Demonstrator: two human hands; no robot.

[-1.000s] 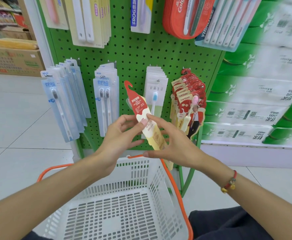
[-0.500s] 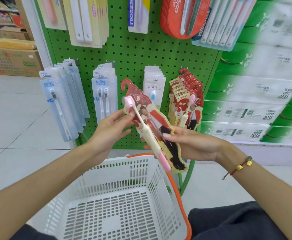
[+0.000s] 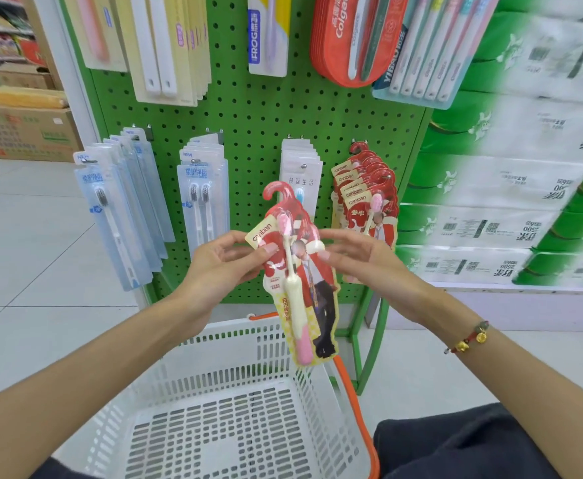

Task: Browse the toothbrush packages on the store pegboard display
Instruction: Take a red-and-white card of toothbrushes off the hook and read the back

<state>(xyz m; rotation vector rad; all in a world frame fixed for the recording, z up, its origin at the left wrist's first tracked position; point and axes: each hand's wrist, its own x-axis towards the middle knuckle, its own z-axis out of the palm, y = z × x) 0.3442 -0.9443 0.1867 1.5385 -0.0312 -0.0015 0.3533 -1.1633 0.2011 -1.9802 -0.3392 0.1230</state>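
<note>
two hands (image 3: 226,267) (image 3: 362,262) around toothbrush package's (image 3: 297,271) top

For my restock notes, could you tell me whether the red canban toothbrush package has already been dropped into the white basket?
No, both hands hold the canban package up in front of the pegboard, above the basket.

A shop aisle, seen at a green pegboard display (image 3: 259,119) where carded toothbrush packages (image 3: 202,198) hang in rows from metal hooks, among them a red Colgate pack (image 3: 343,36) and a run of red "canban" cards (image 3: 362,188). Wrapped bundles of tissue paper (image 3: 511,188) with barcodes are stacked on the neighbouring shelf, and a white plastic shopping basket (image 3: 221,420) with an orange handle sits below the display. Cardboard cartons (image 3: 20,133) stand on the pale tiled floor (image 3: 30,257) beside further stocked shelves.
</note>
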